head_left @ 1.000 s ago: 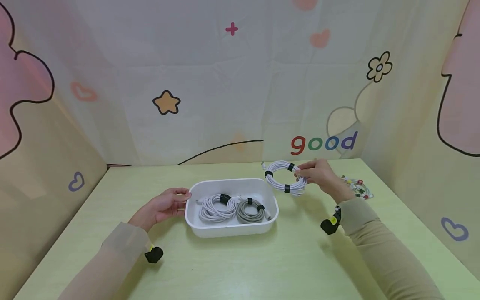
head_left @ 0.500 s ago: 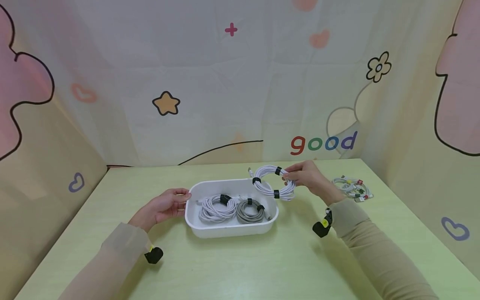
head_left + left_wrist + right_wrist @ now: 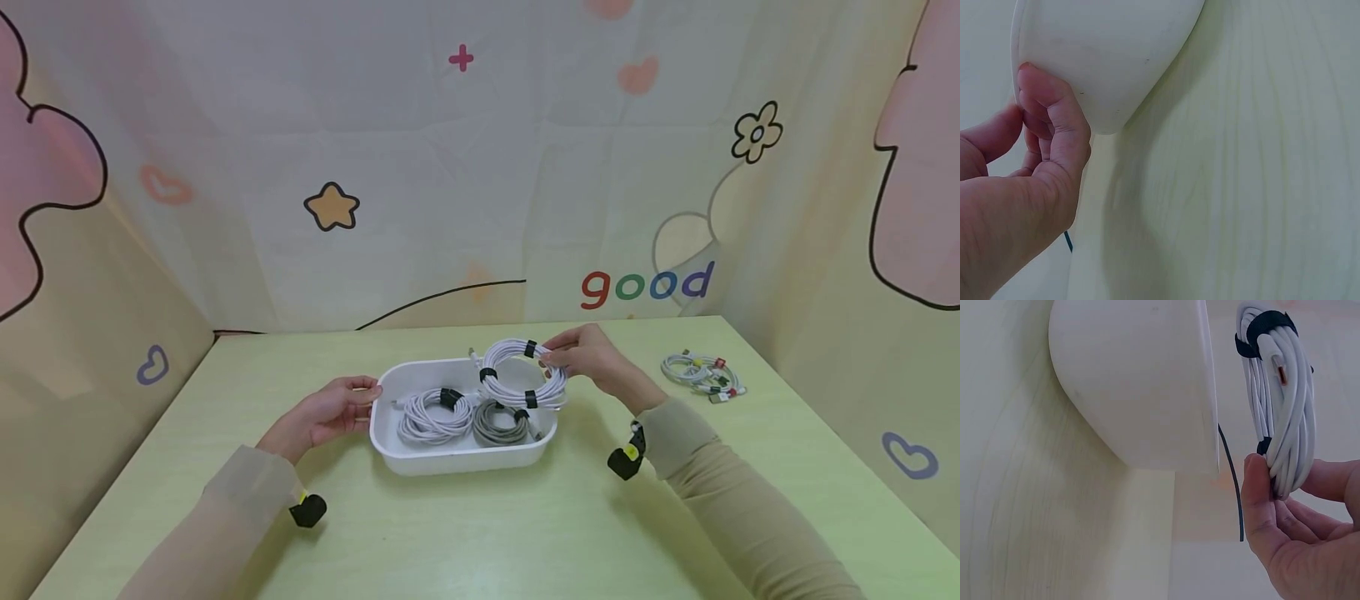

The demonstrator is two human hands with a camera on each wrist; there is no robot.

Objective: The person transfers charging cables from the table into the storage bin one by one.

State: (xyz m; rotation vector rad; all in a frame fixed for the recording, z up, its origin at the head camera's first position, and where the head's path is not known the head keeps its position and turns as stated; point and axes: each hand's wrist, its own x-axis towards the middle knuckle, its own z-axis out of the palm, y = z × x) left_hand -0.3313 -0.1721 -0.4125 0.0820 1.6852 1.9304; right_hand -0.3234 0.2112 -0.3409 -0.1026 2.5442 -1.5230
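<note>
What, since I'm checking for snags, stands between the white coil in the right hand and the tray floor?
Likely the gray coil, lying in the right part of the tray, partly hidden by the held coil in the head view.

On the head view's clock face, a pale wood-grain table spreads across 6 o'clock. Behind it hangs a light cloth, printed with a red cross at 12, an orange star at 10, a flower at 2 and the word "good" at 3. The light is soft.
</note>
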